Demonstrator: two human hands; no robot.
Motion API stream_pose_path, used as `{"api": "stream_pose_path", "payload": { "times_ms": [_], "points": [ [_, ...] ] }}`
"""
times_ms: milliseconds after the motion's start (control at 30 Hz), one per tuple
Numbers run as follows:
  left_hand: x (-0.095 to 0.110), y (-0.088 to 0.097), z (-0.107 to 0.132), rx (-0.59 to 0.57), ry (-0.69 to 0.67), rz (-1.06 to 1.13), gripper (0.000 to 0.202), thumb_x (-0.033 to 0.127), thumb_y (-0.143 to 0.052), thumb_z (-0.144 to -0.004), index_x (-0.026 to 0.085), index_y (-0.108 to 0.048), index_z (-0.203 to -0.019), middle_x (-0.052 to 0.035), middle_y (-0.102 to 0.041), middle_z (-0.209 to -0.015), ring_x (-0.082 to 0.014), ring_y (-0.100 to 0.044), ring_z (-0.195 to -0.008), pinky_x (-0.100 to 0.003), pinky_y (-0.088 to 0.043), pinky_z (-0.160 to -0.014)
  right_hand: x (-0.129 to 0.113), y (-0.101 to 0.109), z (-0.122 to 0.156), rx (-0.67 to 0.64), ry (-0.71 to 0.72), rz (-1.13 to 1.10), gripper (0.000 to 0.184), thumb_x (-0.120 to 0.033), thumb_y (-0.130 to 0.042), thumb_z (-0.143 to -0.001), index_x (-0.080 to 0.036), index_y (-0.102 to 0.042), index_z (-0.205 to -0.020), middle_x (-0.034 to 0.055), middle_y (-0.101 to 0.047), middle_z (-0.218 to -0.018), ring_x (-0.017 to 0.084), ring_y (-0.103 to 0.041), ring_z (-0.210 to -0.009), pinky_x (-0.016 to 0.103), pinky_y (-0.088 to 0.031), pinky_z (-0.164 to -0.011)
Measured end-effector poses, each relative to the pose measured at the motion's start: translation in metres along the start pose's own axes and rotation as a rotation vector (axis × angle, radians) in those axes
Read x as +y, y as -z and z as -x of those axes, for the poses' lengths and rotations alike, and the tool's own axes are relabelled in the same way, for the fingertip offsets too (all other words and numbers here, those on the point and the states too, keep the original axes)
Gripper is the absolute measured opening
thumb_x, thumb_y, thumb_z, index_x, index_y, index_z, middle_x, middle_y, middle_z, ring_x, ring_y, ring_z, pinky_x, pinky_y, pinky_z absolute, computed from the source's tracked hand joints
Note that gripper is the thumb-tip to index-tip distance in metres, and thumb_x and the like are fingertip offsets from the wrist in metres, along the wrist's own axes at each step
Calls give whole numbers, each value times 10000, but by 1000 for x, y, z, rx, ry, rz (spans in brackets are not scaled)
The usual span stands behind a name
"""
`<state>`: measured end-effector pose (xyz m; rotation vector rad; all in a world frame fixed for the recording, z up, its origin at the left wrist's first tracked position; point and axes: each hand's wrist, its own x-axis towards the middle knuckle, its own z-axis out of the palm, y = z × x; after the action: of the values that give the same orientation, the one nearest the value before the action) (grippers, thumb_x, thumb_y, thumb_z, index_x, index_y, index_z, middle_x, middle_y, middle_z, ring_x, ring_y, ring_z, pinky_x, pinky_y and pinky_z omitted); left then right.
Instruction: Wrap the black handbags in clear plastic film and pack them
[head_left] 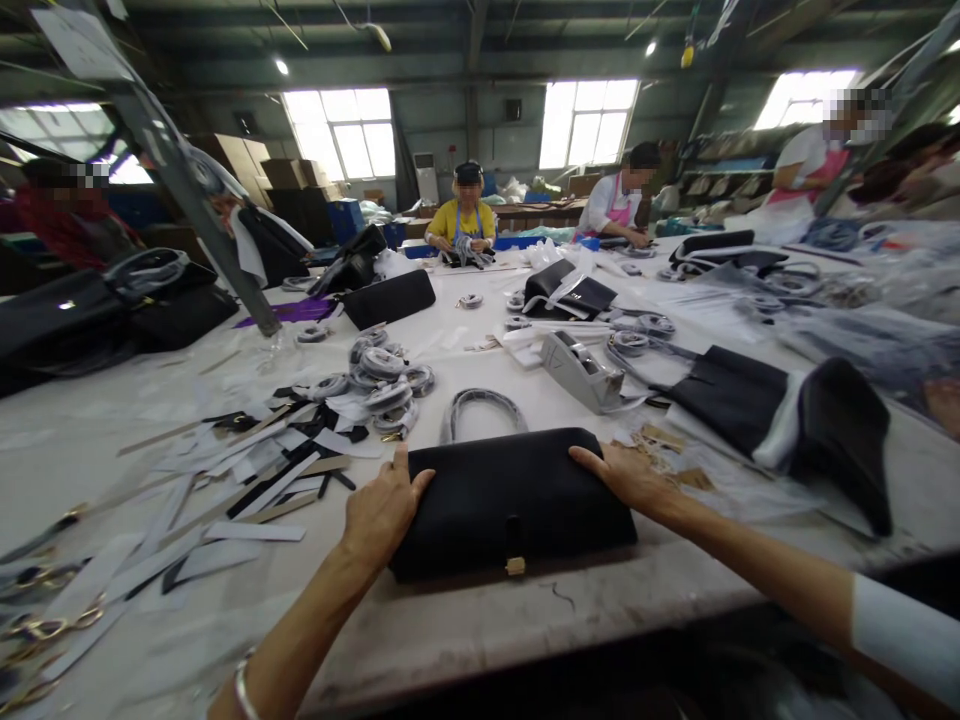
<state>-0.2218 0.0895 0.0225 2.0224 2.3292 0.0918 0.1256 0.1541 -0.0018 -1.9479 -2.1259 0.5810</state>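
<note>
A black handbag (480, 500) lies flat near the table's front edge, its gold clasp (515, 566) facing me. Its plastic-wrapped handle (486, 405) arches up behind it. My left hand (386, 505) grips the bag's left end, thumb on top and the other fingers partly hidden behind the side. At the upper right corner my right hand (621, 472) holds the other end, its thumb over the top and its remaining fingers mostly out of sight.
Left of the bag lie scattered paper and black strips (277, 470) and a pile of wrapped straps (382, 380). A tape dispenser (581, 370) and another black bag (735, 400) are to the right. Several people work around the table, one in a yellow top (463, 220).
</note>
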Motion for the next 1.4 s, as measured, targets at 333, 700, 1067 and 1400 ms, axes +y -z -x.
{"api": "stream_pose_path", "payload": {
  "times_ms": [333,700,1067,1400],
  "points": [
    [69,-33,3,157,-438,20,478,321,-369,-977,141,-451,-1413,-152,-430,-1484,-265,-385,-1387,-464,-337,-1131,-6,10,-15,-130,-50,29,599,-657,-392,-900,-171,-706,-1052,144,-730,-986,337,-666,-990,432,-470,-896],
    [67,-29,-4,22,-471,46,596,466,-418,-959,123,-414,-1447,-184,-383,-1501,-307,-355,-1400,-493,-320,-1125,-57,-13,14,168,564,262,556,-561,-388,-964,-226,-505,-1393,116,-493,-1448,308,-412,-1356,542,-224,-1140],
    [81,-21,-11,-63,-705,84,460,313,-301,-1006,161,-465,-1408,-118,-449,-1479,-229,-394,-1382,-431,-323,-1132,-49,-23,-3,58,542,314,501,-517,-368,-986,-232,-545,-1357,100,-534,-1411,297,-458,-1326,521,-319,-1096],
    [81,-26,-13,-41,-828,115,372,342,-391,-1000,304,-544,-1337,-36,-377,-1535,-273,-326,-1418,-470,-316,-1117,-46,-14,69,477,372,-483,323,-431,-445,-964,-232,-694,-1020,88,-700,-1098,259,-630,-1060,431,-475,-984]
  ]
}}
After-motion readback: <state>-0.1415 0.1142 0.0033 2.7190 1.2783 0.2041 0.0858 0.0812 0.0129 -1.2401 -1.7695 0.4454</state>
